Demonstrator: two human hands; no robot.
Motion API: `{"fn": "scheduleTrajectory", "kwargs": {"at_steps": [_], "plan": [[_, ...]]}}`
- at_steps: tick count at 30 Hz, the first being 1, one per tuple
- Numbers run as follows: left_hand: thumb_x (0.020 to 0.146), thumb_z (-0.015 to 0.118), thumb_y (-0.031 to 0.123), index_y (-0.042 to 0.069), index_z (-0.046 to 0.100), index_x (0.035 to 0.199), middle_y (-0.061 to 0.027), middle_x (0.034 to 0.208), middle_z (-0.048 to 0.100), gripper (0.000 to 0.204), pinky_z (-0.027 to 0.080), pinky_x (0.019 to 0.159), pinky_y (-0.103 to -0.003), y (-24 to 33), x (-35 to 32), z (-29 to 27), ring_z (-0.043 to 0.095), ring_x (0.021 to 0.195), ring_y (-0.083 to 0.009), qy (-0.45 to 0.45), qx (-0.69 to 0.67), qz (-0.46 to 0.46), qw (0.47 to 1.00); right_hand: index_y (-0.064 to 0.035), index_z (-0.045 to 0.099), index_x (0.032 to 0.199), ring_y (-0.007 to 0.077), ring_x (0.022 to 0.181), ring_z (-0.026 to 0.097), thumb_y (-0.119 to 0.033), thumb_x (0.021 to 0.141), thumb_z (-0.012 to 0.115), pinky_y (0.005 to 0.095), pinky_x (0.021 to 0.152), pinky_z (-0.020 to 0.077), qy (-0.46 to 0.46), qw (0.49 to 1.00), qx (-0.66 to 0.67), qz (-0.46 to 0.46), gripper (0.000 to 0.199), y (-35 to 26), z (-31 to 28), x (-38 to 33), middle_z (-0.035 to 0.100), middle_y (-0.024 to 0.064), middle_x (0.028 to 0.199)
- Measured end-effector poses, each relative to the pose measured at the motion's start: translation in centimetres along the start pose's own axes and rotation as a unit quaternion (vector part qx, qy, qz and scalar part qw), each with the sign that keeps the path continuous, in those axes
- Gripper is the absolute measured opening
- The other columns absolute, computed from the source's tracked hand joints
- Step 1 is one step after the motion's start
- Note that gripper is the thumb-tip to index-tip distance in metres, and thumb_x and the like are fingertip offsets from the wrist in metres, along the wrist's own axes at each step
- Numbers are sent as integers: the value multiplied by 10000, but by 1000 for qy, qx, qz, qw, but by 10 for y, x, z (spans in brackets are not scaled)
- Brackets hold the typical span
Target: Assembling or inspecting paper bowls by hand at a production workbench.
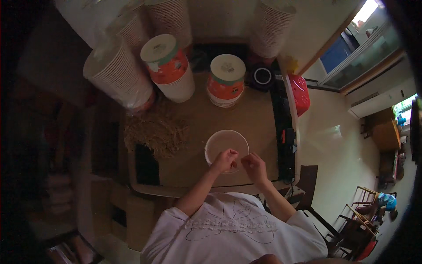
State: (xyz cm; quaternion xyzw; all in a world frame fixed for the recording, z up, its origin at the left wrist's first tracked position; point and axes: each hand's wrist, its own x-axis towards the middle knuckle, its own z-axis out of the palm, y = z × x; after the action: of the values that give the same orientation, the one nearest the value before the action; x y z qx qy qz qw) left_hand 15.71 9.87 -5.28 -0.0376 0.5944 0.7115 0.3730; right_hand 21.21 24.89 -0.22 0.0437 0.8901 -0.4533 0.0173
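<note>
A round white tub or bowl [221, 140] stands on the brown table top in front of me, its mouth facing up. My left hand [225, 161] is over the near part of its mouth, fingers curled and pinched together. Close by at the tub's near right rim, my right hand [255, 166] is closed too, thumb and fingertips pressed together. A small gap separates the two hands. Whatever the fingertips hold, if anything, is too small to make out. Left of the tub lies a tangled heap of tan shredded strips [160, 134].
Upturned orange-and-white paper tubs [226, 83] stand beyond the bowl, beside another upturned tub stack [169, 70]. Tall wrapped stacks of white tubs [116, 72] line the back. A dark round object [262, 77] and a red plastic container [299, 94] are at the right. Far right, a person [386, 203] sits.
</note>
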Motion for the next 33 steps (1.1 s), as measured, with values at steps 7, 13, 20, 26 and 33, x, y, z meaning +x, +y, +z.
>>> {"fn": "scheduleTrajectory", "kwargs": {"at_steps": [7,13,20,26,33], "plan": [[857,496,251,59,560,882,0,663,547,204,393,453,-221,0,6,9,507,553,-78,-2,74,-22,997,-39,586,749,133,664,542,10,709,618,238,597,432,77,987,139,36,70,9,-1,-13,559,52,729],[861,493,257,63,588,802,27,604,496,224,341,417,-222,-10,21,10,440,483,-73,-16,161,-41,986,-42,595,749,160,639,512,-21,703,634,255,563,404,99,988,116,-22,64,18,4,-9,525,60,704],[855,505,263,54,620,802,50,560,477,244,230,342,-173,8,21,7,366,412,-18,-164,-102,-220,956,-40,596,755,174,649,511,-23,691,637,263,584,410,115,983,141,-5,77,5,11,-5,504,71,700],[835,542,217,58,602,848,36,591,509,170,243,332,-169,12,15,5,376,407,-24,-127,-114,-197,965,-44,604,811,146,713,526,50,675,625,255,610,431,99,983,151,14,167,5,4,-13,543,55,780],[794,601,176,66,597,851,23,658,550,124,341,402,-176,-1,15,6,463,495,-39,-51,-37,-136,989,-33,601,821,111,681,530,56,702,616,233,608,433,99,982,163,9,149,11,0,-13,543,41,748]]}}
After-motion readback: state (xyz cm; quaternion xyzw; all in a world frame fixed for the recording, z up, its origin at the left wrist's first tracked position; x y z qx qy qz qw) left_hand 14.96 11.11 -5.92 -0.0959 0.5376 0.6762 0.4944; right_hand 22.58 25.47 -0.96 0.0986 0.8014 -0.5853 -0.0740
